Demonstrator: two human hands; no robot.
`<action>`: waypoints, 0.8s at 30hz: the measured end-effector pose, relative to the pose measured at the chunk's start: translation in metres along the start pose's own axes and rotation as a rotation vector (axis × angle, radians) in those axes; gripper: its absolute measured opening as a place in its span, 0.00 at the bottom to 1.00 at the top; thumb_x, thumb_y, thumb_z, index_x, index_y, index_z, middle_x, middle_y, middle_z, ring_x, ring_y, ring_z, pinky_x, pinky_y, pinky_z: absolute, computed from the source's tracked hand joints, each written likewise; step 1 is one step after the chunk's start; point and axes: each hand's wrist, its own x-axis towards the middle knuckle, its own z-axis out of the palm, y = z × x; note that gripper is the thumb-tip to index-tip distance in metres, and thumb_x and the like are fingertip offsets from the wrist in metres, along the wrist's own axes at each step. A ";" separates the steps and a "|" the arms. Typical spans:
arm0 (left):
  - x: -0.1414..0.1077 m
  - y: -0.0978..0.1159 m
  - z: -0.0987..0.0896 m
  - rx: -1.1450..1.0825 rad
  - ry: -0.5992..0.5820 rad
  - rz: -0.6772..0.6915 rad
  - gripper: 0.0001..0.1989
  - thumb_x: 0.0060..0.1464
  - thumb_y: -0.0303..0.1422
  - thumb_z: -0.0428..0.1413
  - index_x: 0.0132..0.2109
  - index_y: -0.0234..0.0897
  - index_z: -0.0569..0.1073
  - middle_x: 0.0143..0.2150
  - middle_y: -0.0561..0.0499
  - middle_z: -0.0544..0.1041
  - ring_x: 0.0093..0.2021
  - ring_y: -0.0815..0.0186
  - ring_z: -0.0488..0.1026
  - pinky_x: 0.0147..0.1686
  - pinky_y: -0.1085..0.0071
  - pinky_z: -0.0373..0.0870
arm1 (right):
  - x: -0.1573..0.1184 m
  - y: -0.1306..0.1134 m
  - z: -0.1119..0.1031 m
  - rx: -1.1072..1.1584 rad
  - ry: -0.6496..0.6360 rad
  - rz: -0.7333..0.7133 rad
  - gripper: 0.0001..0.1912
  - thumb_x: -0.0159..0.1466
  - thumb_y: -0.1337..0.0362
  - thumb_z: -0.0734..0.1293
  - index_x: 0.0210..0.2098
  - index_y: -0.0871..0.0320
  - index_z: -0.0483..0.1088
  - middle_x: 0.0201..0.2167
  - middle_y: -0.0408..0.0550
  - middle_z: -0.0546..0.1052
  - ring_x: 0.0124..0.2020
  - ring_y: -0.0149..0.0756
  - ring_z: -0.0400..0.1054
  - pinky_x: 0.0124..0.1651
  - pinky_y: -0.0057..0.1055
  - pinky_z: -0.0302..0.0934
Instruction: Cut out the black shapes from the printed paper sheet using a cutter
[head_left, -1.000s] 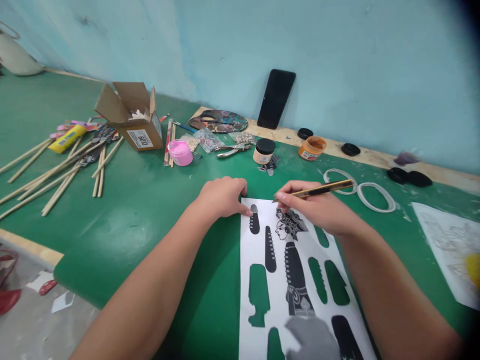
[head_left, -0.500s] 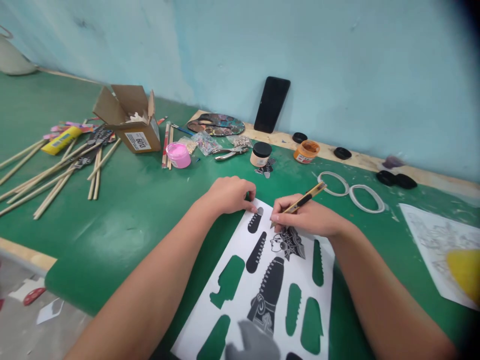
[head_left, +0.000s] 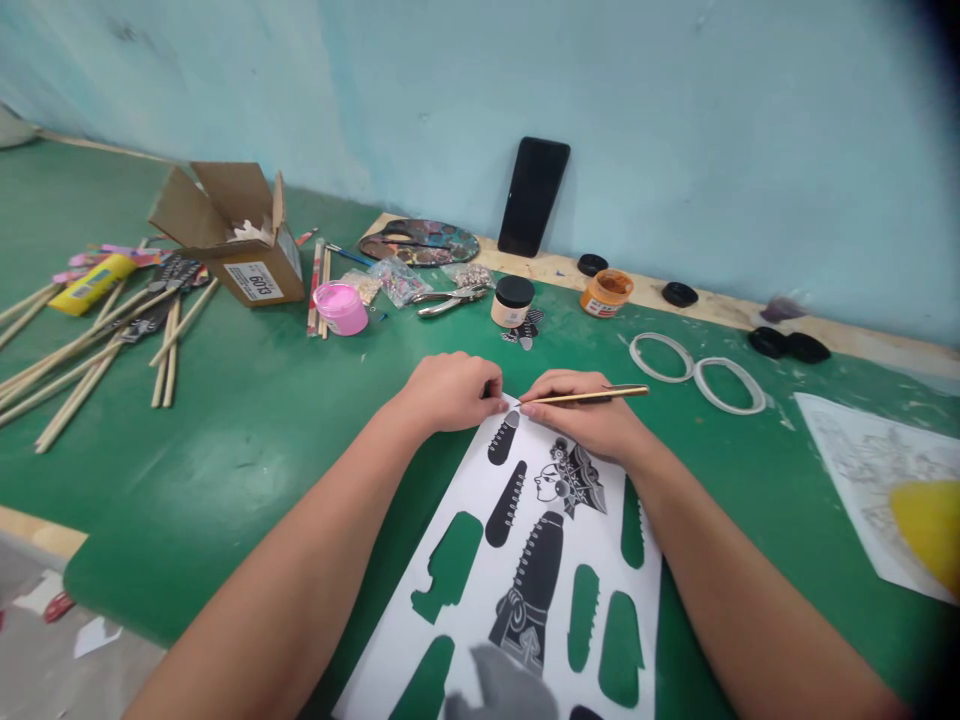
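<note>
A white paper sheet (head_left: 469, 480) printed with black figure parts lies on the green table; several shapes are cut out, showing green through it. My left hand (head_left: 454, 392) rests at its top left edge, fingers curled, thumb and fingertips on the paper. A gold craft knife (head_left: 592, 396) is gripped in my right hand (head_left: 581, 410), its tip beside the small dark boot-like shape (head_left: 502, 438) near the top of the sheet. Lower right of that hand is a printed head in profile (head_left: 568, 482). A blurred grey shape covers part of the lower sheet.
Sticks (head_left: 82, 370) and an open cardboard box (head_left: 255, 265) are at left. Behind stand a pink jar (head_left: 341, 308), pliers (head_left: 452, 298), a black-lidded jar (head_left: 514, 302), an orange jar (head_left: 606, 294) and a phone (head_left: 533, 197). White rings (head_left: 730, 386) and a drawing (head_left: 862, 480) lie right.
My right hand has moved left toward my left hand, and the knife now lies flatter with its tip at the small boot-like shape. The printed head is more exposed. The view has shifted slightly.
</note>
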 end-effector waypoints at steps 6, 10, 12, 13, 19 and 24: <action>0.001 0.002 0.003 0.020 0.018 -0.016 0.13 0.54 0.47 0.55 0.36 0.45 0.76 0.38 0.53 0.80 0.35 0.62 0.73 0.27 0.70 0.54 | 0.001 0.001 0.002 -0.031 -0.013 0.010 0.05 0.61 0.63 0.70 0.33 0.55 0.78 0.34 0.47 0.80 0.36 0.37 0.73 0.38 0.33 0.66; 0.002 0.001 0.003 0.008 0.019 -0.021 0.13 0.55 0.47 0.55 0.36 0.45 0.76 0.38 0.53 0.80 0.36 0.62 0.73 0.28 0.70 0.56 | 0.000 0.001 0.002 -0.007 -0.019 -0.003 0.04 0.60 0.64 0.70 0.33 0.55 0.79 0.34 0.47 0.80 0.36 0.37 0.73 0.39 0.33 0.66; 0.002 0.001 0.003 0.006 0.020 -0.015 0.13 0.55 0.47 0.55 0.37 0.45 0.76 0.38 0.52 0.80 0.36 0.61 0.74 0.28 0.70 0.56 | 0.000 0.002 0.002 0.003 -0.021 -0.003 0.04 0.60 0.64 0.70 0.33 0.55 0.79 0.34 0.47 0.80 0.36 0.37 0.73 0.39 0.34 0.66; 0.002 0.001 0.003 0.007 0.021 -0.011 0.13 0.55 0.47 0.55 0.37 0.45 0.76 0.38 0.52 0.80 0.37 0.61 0.74 0.28 0.70 0.56 | 0.000 0.002 0.002 0.007 -0.020 -0.001 0.04 0.60 0.64 0.70 0.33 0.54 0.79 0.34 0.47 0.80 0.36 0.37 0.73 0.38 0.34 0.66; 0.001 0.000 0.004 0.020 0.028 -0.010 0.12 0.54 0.46 0.56 0.37 0.45 0.76 0.39 0.52 0.80 0.36 0.61 0.74 0.30 0.70 0.60 | 0.001 0.005 0.003 0.024 -0.025 0.003 0.04 0.60 0.64 0.71 0.33 0.55 0.79 0.34 0.47 0.80 0.36 0.37 0.73 0.38 0.34 0.66; 0.003 0.001 0.004 0.022 0.036 -0.006 0.12 0.54 0.46 0.56 0.37 0.45 0.76 0.38 0.53 0.80 0.37 0.61 0.74 0.29 0.70 0.59 | 0.001 0.006 0.003 0.025 -0.027 -0.008 0.04 0.60 0.65 0.71 0.33 0.55 0.79 0.34 0.47 0.80 0.36 0.38 0.73 0.38 0.35 0.66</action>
